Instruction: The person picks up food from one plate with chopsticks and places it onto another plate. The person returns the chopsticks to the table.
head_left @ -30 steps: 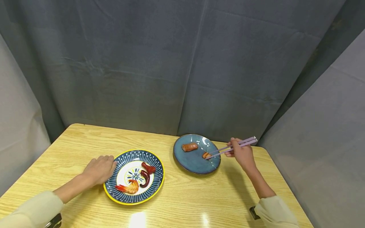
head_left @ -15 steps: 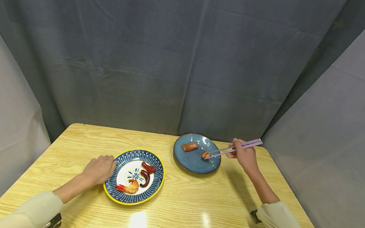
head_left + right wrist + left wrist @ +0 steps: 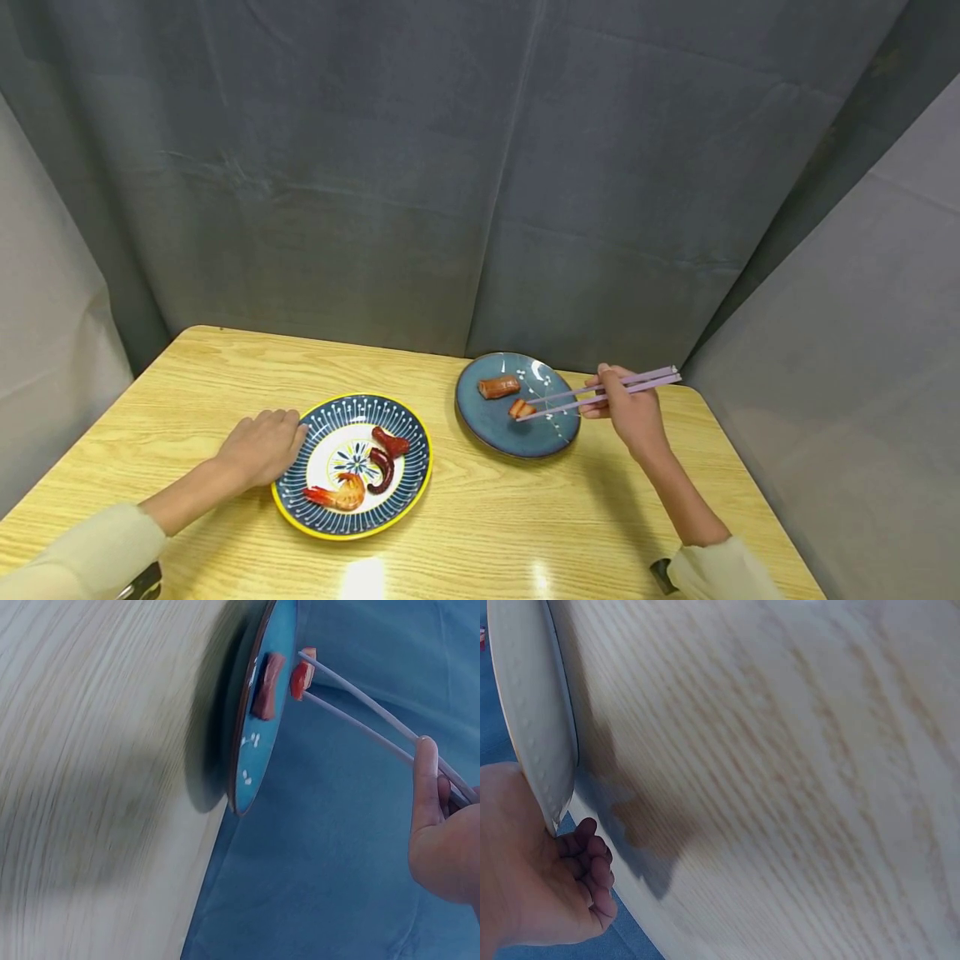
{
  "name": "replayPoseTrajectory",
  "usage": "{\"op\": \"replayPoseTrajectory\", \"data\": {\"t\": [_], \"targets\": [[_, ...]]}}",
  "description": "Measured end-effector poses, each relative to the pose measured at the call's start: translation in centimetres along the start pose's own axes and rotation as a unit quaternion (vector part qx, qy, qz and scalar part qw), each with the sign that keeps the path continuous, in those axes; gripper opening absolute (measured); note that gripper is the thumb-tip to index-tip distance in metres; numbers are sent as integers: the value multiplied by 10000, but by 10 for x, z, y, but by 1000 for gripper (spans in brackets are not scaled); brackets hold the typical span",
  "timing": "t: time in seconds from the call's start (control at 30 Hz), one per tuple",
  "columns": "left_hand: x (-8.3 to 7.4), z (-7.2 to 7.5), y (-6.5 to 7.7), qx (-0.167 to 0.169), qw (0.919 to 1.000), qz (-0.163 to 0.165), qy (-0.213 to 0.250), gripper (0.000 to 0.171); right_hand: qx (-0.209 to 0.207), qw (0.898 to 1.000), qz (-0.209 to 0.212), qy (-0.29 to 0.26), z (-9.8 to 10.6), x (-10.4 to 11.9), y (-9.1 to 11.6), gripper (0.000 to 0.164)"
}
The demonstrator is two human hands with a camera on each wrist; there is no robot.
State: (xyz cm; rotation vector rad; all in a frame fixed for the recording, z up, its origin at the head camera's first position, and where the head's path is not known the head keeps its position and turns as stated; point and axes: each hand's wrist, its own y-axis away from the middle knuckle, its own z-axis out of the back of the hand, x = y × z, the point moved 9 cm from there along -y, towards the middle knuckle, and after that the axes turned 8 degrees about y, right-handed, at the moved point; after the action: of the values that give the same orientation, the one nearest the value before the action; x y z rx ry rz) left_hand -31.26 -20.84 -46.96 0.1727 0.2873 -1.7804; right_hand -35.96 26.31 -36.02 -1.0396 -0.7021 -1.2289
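My right hand [image 3: 633, 412] holds a pair of lilac chopsticks [image 3: 562, 407]. Their tips pinch a small orange-red piece of food [image 3: 520, 408], which the right wrist view shows lifted off the dark blue plate [image 3: 491, 429]. A brown, sausage-like piece [image 3: 498, 387] lies on that plate. My left hand [image 3: 262, 447] grips the left rim of the patterned plate [image 3: 365, 408], back of the hand up; the left wrist view shows its fingers [image 3: 596, 874] curled at the rim. On this plate are a shrimp [image 3: 337, 493], a dark curled tentacle [image 3: 382, 471] and a red piece [image 3: 392, 442].
Both plates stand on a light wooden table [image 3: 480, 525], the blue one near its far edge. A grey curtain [image 3: 375, 183] hangs behind, with pale cloth [image 3: 862, 358] on the right and more pale cloth [image 3: 52, 317] on the left.
The chopsticks and the orange-red piece have moved left over the blue plate, and my right hand has shifted left with them. The left hand and patterned plate have stayed put.
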Motion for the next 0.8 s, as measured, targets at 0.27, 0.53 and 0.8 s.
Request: {"op": "replayPoseTrajectory", "data": {"t": [0.27,0.53,0.8], "targets": [[1,-2,-1,1,10000,9,-20,35,162,9994,284,-134,-15,13,7,46],[1,-2,0,18,10000,18,-20,38,266,9983,429,-286,-27,25,11,45],[0,-1,0,60,10000,60,12,38,296,9973,519,-424,-37,36,12,45]]}}
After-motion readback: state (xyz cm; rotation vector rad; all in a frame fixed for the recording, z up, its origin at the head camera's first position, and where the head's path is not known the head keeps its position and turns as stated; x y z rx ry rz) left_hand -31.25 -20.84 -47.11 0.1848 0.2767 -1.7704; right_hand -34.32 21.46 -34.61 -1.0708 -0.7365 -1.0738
